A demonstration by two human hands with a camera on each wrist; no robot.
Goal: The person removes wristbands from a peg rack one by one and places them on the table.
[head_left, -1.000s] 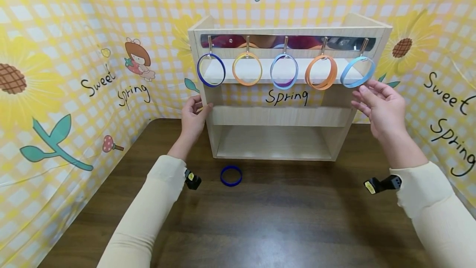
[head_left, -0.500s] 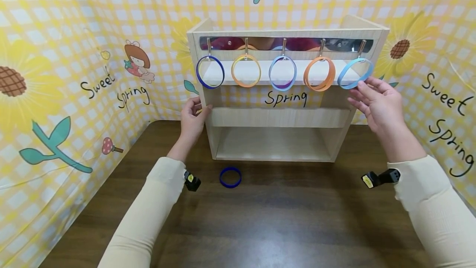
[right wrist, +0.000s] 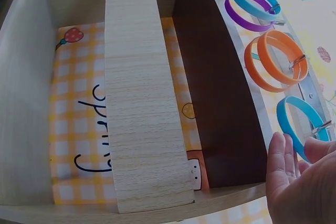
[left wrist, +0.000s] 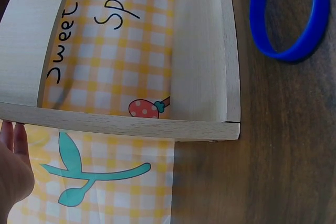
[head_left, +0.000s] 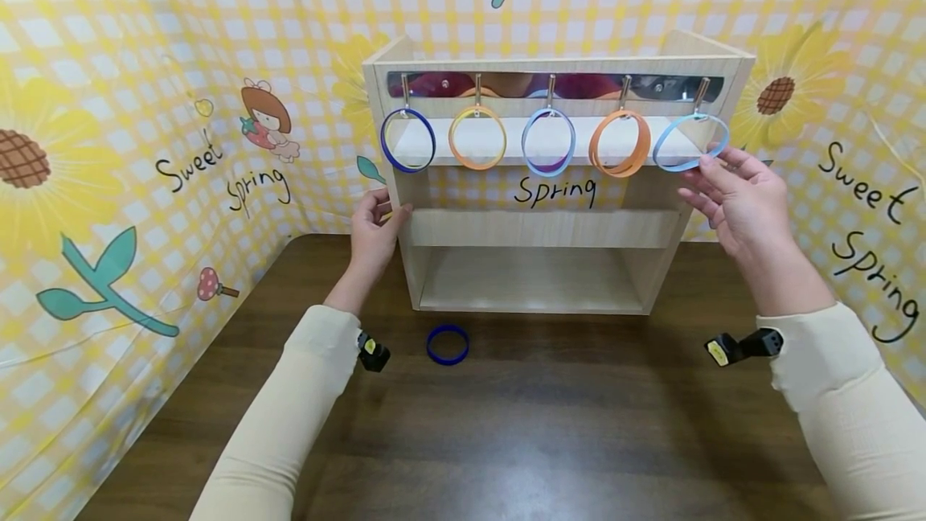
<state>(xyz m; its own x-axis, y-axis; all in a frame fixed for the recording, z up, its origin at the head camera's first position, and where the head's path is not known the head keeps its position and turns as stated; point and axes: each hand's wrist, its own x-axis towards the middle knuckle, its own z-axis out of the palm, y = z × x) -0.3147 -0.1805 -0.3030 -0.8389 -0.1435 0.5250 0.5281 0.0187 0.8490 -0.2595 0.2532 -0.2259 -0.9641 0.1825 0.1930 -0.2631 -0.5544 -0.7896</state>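
Note:
In the head view, a wooden shelf unit [head_left: 546, 229] stands upright on the table, with a metal hook strip across its upper front. My left hand [head_left: 375, 225] holds the unit's left side panel, thumb at the front edge and fingers round the outer side. At the far right hook, my right hand [head_left: 743, 198] pinches the lower edge of a light blue silicone wristband [right wrist: 300, 124] between thumb and fingers. That wristband still hangs on its hook. Other hooks carry a dark blue wristband [head_left: 386, 153], an orange-yellow one [head_left: 452, 149], a pale blue one [head_left: 526, 153] and orange ones [right wrist: 271, 55].
A loose blue wristband [head_left: 448, 346] lies flat on the dark wooden table [head_left: 506, 424], just in front of the unit's lower left corner. Yellow checked cloth [head_left: 217, 38] surrounds the table at the back and sides.
My right hand has closed on the light blue wristband's lower edge, and the band has turned to show a wider opening. My left hand keeps its place on the side panel.

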